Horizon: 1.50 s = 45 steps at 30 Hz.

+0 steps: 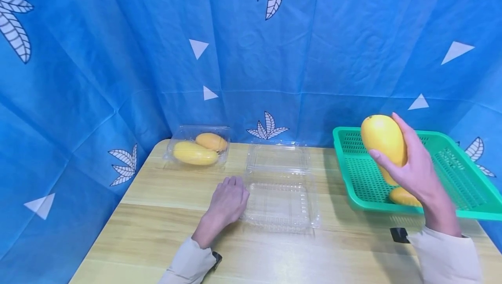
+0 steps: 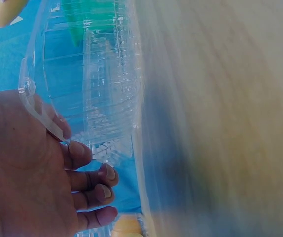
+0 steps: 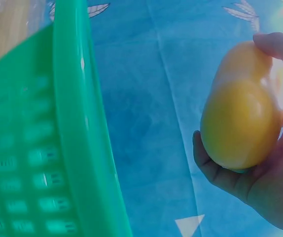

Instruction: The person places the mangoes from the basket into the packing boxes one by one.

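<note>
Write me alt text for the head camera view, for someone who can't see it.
The right hand holds a yellow mango over a green plastic basket. The left hand is at the left edge of an open clear container; farther back, a second clear container holds two mangoes.

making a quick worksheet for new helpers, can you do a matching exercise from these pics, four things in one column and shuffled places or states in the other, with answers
1. right hand
2. left hand
3. basket
4. open container

A. green, on the person's right
B. at the open container's edge
C. holding yellow fruit
D. clear, between the hands

Pairs: 1-C, 2-B, 3-A, 4-D
</note>
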### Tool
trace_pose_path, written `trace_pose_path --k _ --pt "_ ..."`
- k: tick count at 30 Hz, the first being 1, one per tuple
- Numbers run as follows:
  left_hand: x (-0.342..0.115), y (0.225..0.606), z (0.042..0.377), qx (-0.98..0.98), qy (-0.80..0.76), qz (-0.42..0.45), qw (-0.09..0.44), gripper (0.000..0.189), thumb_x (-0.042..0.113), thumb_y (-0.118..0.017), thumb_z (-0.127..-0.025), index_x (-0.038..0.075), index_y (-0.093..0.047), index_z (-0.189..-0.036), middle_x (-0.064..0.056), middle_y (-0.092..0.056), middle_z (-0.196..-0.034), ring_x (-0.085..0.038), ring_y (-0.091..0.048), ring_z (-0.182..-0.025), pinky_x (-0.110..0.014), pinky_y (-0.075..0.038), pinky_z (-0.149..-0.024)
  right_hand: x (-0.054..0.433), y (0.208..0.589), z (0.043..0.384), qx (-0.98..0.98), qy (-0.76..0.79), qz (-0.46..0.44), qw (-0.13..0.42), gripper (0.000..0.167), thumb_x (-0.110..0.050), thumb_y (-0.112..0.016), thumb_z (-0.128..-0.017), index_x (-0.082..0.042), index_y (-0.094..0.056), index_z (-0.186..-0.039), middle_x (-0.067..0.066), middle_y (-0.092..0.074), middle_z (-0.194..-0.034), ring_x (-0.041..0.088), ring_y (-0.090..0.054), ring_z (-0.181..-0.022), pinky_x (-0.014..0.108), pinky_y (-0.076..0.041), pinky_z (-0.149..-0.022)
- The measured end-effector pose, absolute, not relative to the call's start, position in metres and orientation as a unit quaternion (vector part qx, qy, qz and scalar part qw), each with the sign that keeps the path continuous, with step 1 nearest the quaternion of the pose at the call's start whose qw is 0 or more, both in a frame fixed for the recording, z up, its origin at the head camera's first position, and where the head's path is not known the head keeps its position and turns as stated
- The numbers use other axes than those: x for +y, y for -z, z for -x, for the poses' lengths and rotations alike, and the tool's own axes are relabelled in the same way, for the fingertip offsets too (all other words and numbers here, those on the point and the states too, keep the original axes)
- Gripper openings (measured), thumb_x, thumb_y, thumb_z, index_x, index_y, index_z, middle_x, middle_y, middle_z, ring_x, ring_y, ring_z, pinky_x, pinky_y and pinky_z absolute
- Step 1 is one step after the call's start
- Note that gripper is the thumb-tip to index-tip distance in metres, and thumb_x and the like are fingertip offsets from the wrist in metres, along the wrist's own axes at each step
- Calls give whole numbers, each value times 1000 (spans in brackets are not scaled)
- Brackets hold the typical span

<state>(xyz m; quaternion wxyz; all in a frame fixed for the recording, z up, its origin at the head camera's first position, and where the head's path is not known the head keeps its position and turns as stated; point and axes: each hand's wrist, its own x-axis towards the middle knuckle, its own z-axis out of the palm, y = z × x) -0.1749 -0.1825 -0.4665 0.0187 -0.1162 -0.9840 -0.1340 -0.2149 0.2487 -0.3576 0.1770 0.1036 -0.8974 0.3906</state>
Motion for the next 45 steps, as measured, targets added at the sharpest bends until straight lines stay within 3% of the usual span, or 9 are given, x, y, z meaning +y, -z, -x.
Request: trace_pose_path --k 5,18,29,39,45 --pt "-183 465 175 -984 138 114 22 22 21 -41 -106 8 -46 -88 -6 -43 -82 -24 -41 -79 -38 -38 -72 241 361 209 -879 -418 -102 207 89 -17 -77 -87 -35 -29 -160 11 -50 -140 12 -49 -101 20 -40 -69" --pt "-183 466 175 -983 137 117 30 22 20 -42 -105 9 -45 -86 -5 -42 -80 -24 -40 -77 -37 -37 -71 230 365 202 -878 -407 -113 224 81 -19 -72 -88 -37 -35 -158 20 -56 -137 16 -48 -89 29 -43 -56" --pt "-182 465 174 -981 147 120 25 22 19 -43 -105 9 -45 -86 -5 -42 -80 -23 -40 -77 -38 -38 -72 224 367 200 -876 -417 -130 206 79 -19 -70 -90 -32 -33 -159 23 -59 -130 16 -50 -90 29 -45 -57" --pt "-182 464 173 -983 141 116 30 22 19 -43 -105 9 -44 -85 -5 -42 -79 -23 -40 -76 -38 -39 -72 212 371 199 -878 -409 -155 196 80 -17 -76 -85 -36 -43 -155 7 -58 -134 18 -48 -95 36 -43 -64" --pt "-180 465 173 -982 147 115 32 23 19 -44 -105 9 -44 -85 -5 -42 -79 -23 -40 -75 -38 -39 -71 201 373 199 -879 -398 -178 191 81 -18 -78 -85 -35 -42 -156 7 -56 -144 18 -49 -104 42 -43 -70"
